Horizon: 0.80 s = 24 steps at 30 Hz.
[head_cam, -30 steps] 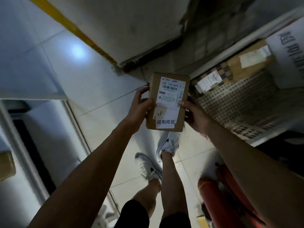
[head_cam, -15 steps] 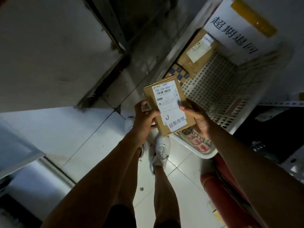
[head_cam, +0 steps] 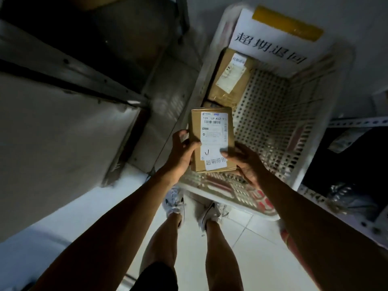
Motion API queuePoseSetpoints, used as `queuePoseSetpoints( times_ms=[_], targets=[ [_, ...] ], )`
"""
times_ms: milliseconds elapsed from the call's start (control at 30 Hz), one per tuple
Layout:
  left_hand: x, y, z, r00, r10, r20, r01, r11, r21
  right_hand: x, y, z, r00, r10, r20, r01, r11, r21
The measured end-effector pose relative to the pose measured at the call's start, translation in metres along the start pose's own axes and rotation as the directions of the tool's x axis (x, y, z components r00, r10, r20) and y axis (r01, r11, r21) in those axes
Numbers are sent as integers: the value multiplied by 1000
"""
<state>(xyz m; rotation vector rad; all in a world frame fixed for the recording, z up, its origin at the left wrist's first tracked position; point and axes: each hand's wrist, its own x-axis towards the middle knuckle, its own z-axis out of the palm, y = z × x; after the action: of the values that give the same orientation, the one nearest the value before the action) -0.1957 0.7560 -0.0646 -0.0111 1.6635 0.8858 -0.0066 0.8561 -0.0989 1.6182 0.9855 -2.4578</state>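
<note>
While both hands gripped it, one small cardboard parcel (head_cam: 196, 127) hung in the air over the near left corner of a white perforated basket (head_cam: 270, 114), touching nothing but the hands. In the head view, the only one, the left hand (head_cam: 182, 152) curled round the parcel's left edge with its thumb lying across the front. The right hand (head_cam: 245, 164) cupped the lower right corner, thumb tip pressed on the face. The remaining fingers of both hands went behind the box and could not be seen.

Two white labels sat on the parcel's face: one printed shipping label (head_cam: 215, 129) above, and one smaller label (head_cam: 213, 158) below with a pen tick and printed characters.

The basket stood on the tiled floor against the wall. One larger brown parcel (head_cam: 228, 80) lay in its far left corner, carrying a white label of its own. A brown sliver (head_cam: 210, 104) showed just past the held parcel's top edge; whether it was a second parcel could not be told.

One white sign (head_cam: 270, 47) with four black characters leaned at the basket's far end, fixed by one strip of yellow tape (head_cam: 287, 24).

Two white shoes (head_cam: 175, 203) stood side by side just short of the basket's near rim.
</note>
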Motion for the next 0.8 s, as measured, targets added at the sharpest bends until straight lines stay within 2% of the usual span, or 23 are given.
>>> queuePoseSetpoints(
  times_ms=[233, 367, 433, 600, 700, 800],
  targets=[
    [11, 53, 52, 996, 26, 82, -34, 995, 97, -2, -42, -43, 989, -65, -135, 77, 993, 85],
    [35, 72, 92, 994, -8, 105, -7, 991, 135, 14, -62, -76, 961, -59, -270, 104, 983, 154],
    [57, 78, 111, 992, -48, 115, 32, 990, 140, 28, -67, -92, 941, -65, -332, 119, 982, 146],
    [137, 80, 153, 986, -125, 111, 106, 981, 163, 80, -66, -130, 906, -52, -419, 173, 951, 256],
    [191, 77, 167, 980, -132, 152, 98, 972, 215, 121, -62, -145, 871, -44, -489, 207, 936, 283],
    [243, 76, 176, 985, -79, 153, 29, 953, 301, 157, -63, -155, 850, -81, -520, 256, 927, 274]
  ],
)
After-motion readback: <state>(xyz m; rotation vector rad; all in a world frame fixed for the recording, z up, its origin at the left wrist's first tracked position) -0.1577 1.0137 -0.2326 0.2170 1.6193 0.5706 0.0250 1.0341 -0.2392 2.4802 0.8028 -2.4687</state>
